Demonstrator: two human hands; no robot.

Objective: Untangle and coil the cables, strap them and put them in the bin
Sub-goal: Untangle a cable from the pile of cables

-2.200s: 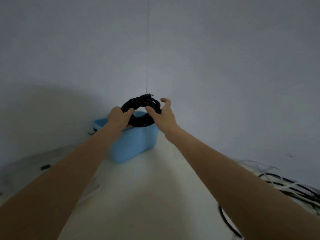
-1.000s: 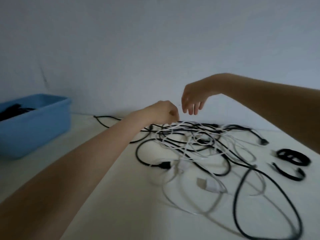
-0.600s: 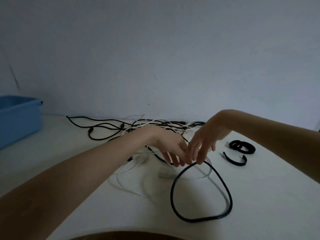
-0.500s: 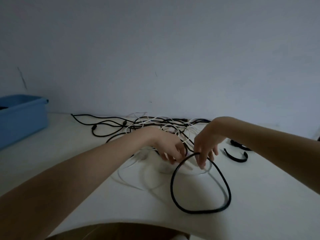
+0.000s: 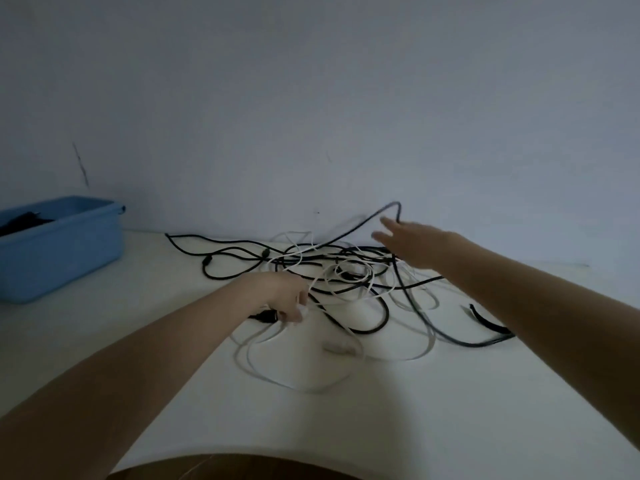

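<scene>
Left hand (image 5: 285,294): my fingers are curled down at the near-left edge of the tangle (image 5: 346,282). They pinch a cable end; a dark plug (image 5: 265,315) shows just beneath them. I cannot tell whether a white strand is also caught in the pinch.

Right hand (image 5: 412,245): raised above the far side of the tangle, fingers extended and relaxed. A black cable (image 5: 356,228) is draped over my fingertips and rises off the table (image 5: 415,410) in an arch. I cannot tell whether any finger hooks under it.

Black cable, long axis: it runs from the raised arch down and left into the heap. It lies roughly across my view, along the wall.

Tangle position: on the table between my two hands, black and white strands crossing. It is well apart from the bin (image 5: 65,251).

Bin: blue, at far left on the table; a dark coil (image 5: 22,220) lies inside.

Strap (image 5: 488,323): a black strip on the table at the right, beside my right forearm.

Nearer hand: the right hand is at the lifted span; the left anchors the plug end.

Judged next move: separate the hands along the cable axis to draw this strand free. The risk is that the white loops get dragged along.
</scene>
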